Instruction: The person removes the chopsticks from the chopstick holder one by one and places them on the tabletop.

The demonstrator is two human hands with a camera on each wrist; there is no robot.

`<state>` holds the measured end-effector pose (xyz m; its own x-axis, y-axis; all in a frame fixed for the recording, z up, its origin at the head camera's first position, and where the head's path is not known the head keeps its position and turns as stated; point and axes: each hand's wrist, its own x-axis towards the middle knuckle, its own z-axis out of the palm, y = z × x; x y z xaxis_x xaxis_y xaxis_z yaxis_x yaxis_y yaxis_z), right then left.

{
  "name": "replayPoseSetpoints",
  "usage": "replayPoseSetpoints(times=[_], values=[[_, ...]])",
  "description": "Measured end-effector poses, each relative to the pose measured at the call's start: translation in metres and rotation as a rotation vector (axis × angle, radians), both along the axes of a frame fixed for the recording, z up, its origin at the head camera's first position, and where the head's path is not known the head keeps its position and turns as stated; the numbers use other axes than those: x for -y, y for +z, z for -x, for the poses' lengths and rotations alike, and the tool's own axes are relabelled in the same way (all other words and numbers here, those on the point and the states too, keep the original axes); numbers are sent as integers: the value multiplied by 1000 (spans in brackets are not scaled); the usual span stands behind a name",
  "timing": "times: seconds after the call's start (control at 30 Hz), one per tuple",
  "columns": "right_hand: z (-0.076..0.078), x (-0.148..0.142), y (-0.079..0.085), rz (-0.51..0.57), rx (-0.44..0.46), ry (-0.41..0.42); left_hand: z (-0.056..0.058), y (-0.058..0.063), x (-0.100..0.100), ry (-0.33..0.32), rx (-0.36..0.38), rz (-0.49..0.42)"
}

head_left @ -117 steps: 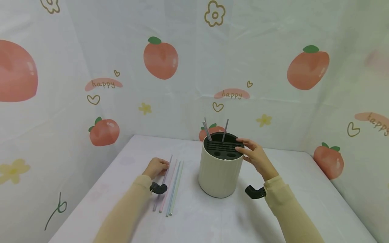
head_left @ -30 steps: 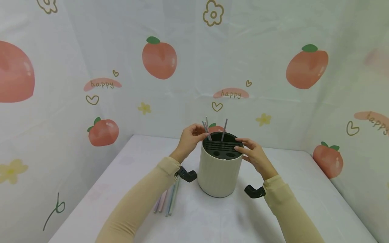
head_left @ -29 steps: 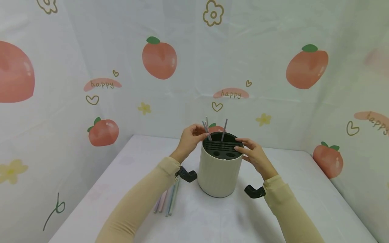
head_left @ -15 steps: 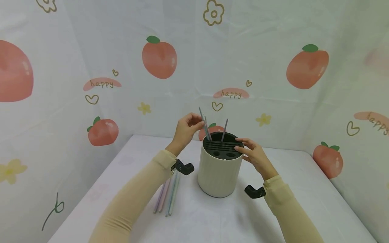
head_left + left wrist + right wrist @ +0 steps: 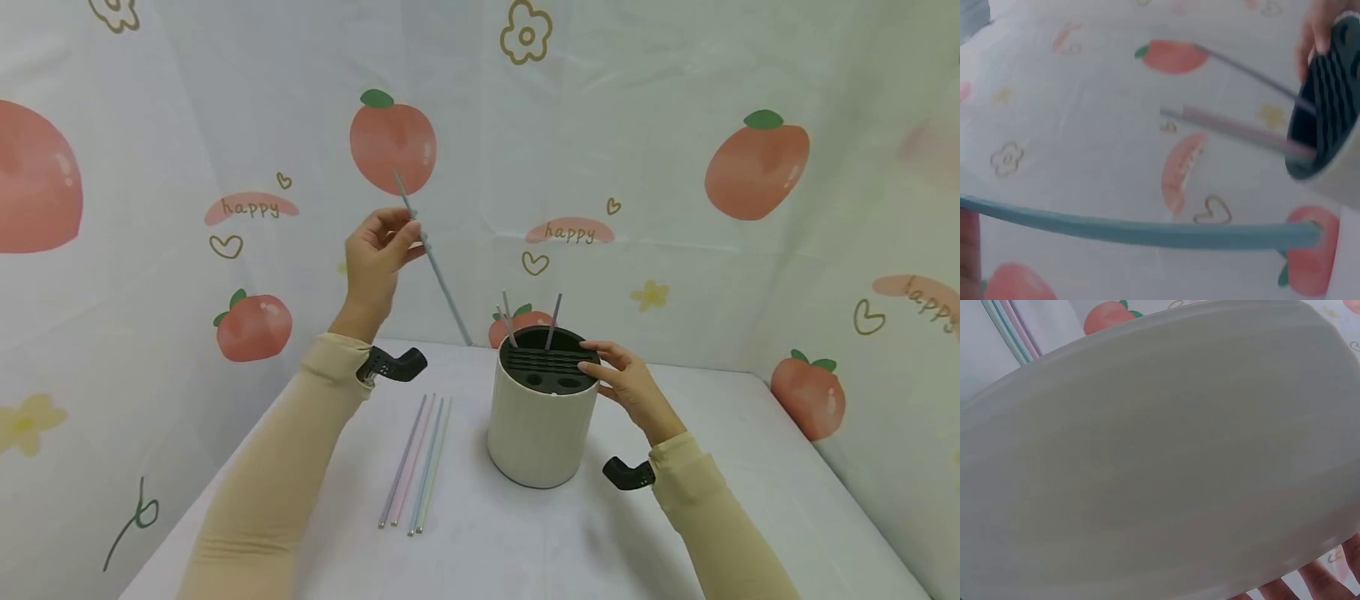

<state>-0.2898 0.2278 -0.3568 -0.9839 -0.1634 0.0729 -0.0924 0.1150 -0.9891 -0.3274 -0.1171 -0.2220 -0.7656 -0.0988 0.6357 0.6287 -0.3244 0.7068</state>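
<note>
My left hand [image 5: 377,258], raised at the left of the head view, pinches a light-blue straw [image 5: 447,296] between thumb and fingers. The straw slants down to the right, its lower end in the air left of a cream utensil holder [image 5: 536,437]. In the left wrist view the blue straw [image 5: 1147,233] crosses the frame, apart from the holder. My right hand [image 5: 633,387] grips the holder's right rim, finger and thumb over its black slotted insert [image 5: 551,362]. Two straws [image 5: 507,321] lean at the insert's left; a purple straw [image 5: 554,321] stands farther right.
Several pastel straws, among them a pink straw [image 5: 414,458] and a green straw [image 5: 435,467], lie side by side on the white table [image 5: 517,550], left of the holder. Behind stands a white backdrop [image 5: 465,242] printed with fruit.
My left hand has drawn the light-blue straw up out of the holder and carried it left and upward. The right hand keeps its grip on the holder's rim.
</note>
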Motion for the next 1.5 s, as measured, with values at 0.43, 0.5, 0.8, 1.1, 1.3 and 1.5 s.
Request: replayPoseSetpoints(times=[0.43, 0.5, 0.8, 1.1, 1.3, 1.5], values=[[-1, 1, 0, -11, -3, -8, 13, -121, 68, 101, 687, 634], [-2, 1, 1, -16, -2, -10, 12, -144, 70, 95, 740, 704], [-3, 2, 0, -6, 6, -6, 7, -214, 65, 129, 882, 795], [-2, 1, -1, 1, 1, -5, 10, -242, 62, 190, 913, 865], [-2, 1, 0, -1, 3, -12, 9, -239, 60, 189, 869, 898], [0, 1, -1, 1, -1, -13, 12, -242, 60, 174, 887, 915]])
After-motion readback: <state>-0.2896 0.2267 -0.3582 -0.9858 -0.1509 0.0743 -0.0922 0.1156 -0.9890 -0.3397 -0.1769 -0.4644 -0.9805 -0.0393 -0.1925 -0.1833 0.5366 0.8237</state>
